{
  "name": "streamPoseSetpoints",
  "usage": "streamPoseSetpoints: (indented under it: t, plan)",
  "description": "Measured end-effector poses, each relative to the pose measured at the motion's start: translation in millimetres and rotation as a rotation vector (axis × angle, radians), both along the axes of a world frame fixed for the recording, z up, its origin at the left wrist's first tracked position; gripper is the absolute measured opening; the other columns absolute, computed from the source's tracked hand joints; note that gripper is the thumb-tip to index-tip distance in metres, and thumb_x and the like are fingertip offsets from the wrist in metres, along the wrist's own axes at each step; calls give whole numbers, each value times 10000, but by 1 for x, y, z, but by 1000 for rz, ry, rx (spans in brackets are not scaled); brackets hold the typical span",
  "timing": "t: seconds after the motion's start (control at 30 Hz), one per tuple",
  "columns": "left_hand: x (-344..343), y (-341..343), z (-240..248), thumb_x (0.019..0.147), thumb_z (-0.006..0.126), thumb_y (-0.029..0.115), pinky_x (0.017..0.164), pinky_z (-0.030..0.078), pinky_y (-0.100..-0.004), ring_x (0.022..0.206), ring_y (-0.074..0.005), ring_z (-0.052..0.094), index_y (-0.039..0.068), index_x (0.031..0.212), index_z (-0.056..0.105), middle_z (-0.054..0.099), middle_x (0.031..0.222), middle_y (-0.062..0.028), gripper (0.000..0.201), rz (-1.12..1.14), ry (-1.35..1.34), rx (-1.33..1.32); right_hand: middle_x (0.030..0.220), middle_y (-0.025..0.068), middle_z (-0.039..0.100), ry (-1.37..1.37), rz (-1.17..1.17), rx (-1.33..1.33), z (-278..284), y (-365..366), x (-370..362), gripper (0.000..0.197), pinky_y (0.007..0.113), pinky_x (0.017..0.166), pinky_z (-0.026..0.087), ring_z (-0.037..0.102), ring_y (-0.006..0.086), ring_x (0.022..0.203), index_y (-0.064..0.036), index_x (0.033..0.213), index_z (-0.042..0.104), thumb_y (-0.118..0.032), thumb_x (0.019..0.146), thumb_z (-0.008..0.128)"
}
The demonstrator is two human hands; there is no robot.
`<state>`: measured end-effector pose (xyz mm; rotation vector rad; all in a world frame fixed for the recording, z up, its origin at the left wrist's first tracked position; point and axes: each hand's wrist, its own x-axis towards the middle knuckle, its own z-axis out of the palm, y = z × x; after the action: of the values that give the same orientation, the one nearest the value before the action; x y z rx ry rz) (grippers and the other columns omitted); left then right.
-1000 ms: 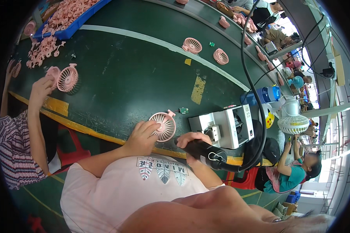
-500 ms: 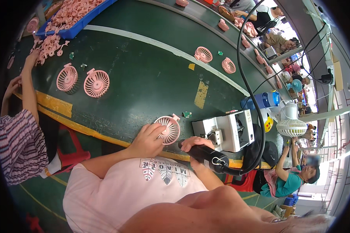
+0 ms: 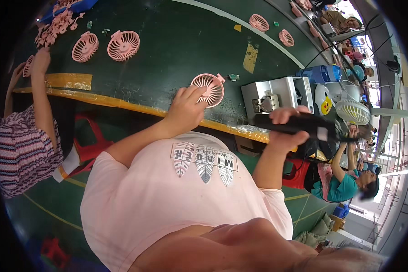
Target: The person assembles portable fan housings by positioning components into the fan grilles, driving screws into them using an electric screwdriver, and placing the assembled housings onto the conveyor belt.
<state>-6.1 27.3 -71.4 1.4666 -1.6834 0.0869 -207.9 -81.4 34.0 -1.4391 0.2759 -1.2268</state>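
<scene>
1) right hand (image 3: 288, 129): wrapped tight round black tool (image 3: 319, 127), near bench edge
2) left hand (image 3: 186, 111): fingertips on pink cage (image 3: 214, 93); cannot tell if pinched
3) cage lies on green bench (image 3: 163, 68)
4) green board (image 3: 233, 77) just beside cage
5) white machine (image 3: 283, 90) to its right
6) two more cages (image 3: 123, 45), farther left

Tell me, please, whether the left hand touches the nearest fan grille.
Touching: in the head view, the left hand rests fingers on the pink fan grille.
</scene>
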Motion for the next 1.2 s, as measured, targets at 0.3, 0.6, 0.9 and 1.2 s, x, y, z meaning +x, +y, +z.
streamPoseSetpoints:
  t: [0.3,0.6,0.9,1.2]
  plan:
    - [-21,1,-4,637,548,39,796,363,-382,918,-277,467,11,744,560,490,978,-130,112,-63,28,-6,682,49,500,-28,-116,-215,17,-15,-2,626,335,636,412,494,191,623,-94,1007,455,-579,653,633]
    - [-27,-6,-7,652,552,43,801,384,-373,996,-253,479,3,794,559,516,1036,-132,148,-281,-63,-48,653,22,469,-35,-11,-6,2,-19,19,664,317,605,383,447,157,589,-114,1062,434,-650,684,538]
    - [-23,-12,-13,647,545,75,744,406,-330,942,-233,514,-33,811,575,535,1034,-152,199,-246,-152,-110,629,99,516,-73,149,29,-21,-5,69,706,333,579,455,530,225,572,11,988,435,-493,588,726]
    - [-23,-14,-19,633,532,82,739,416,-329,924,-231,527,-28,786,577,556,982,-133,194,-249,-119,-125,632,89,525,10,260,111,-27,-7,82,682,317,571,451,538,209,581,6,968,456,-429,551,777]
